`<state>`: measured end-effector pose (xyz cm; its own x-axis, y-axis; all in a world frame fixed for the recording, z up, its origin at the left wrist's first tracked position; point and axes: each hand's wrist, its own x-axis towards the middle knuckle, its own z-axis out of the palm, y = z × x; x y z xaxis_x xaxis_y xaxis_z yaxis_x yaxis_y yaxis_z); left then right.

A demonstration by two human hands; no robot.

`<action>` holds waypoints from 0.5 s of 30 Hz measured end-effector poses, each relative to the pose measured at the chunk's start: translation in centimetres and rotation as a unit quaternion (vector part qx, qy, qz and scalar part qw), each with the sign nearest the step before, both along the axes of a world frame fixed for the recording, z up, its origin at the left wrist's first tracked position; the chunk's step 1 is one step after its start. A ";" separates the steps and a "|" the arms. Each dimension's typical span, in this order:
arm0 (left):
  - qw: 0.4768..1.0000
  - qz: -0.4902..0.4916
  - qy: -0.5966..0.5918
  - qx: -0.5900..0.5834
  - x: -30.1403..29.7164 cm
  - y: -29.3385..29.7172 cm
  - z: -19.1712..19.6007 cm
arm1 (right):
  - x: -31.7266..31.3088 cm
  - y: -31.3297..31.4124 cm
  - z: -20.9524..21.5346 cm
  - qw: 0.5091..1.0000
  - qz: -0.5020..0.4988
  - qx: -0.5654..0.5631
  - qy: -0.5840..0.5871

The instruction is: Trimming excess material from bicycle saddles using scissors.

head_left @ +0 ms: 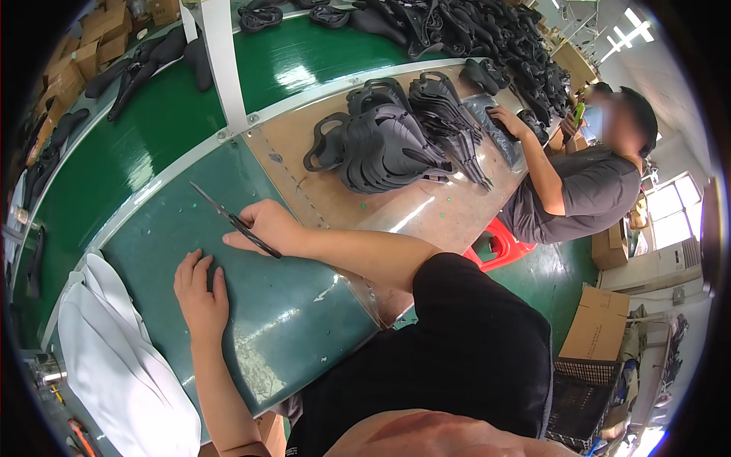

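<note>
My right hand (263, 227) holds a pair of black scissors (228, 217), blades pointing up-left over the green cutting mat (289, 312). Just below it, my left hand (199, 293) lies flat on the mat with its fingers together, holding nothing. A stack of black cut shoe pieces (388, 141) lies on the brown tabletop (327, 194) beyond my right hand.
A white sheet pile (122, 365) lies left of my left hand. A green conveyor belt (145, 129) carries black pieces behind a white post (222, 65). A co-worker (579, 183) sits at right, hand on black pieces. Cardboard boxes (598, 324) and a red stool (499, 247) stand on the floor.
</note>
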<state>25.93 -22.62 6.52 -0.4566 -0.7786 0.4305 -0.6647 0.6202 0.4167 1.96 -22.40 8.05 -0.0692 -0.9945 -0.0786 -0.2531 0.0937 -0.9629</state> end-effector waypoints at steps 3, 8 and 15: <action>1.000 0.001 -0.001 0.001 0.0 0.0 0.0 | 0.0 0.2 0.8 1.000 0.005 0.002 0.003; 1.000 -0.001 -0.001 -0.002 0.2 0.0 -0.1 | 0.0 0.4 0.9 1.000 0.011 0.009 0.007; 1.000 0.002 -0.004 0.000 0.1 0.2 0.2 | 0.1 0.4 0.7 0.999 0.006 -0.025 0.021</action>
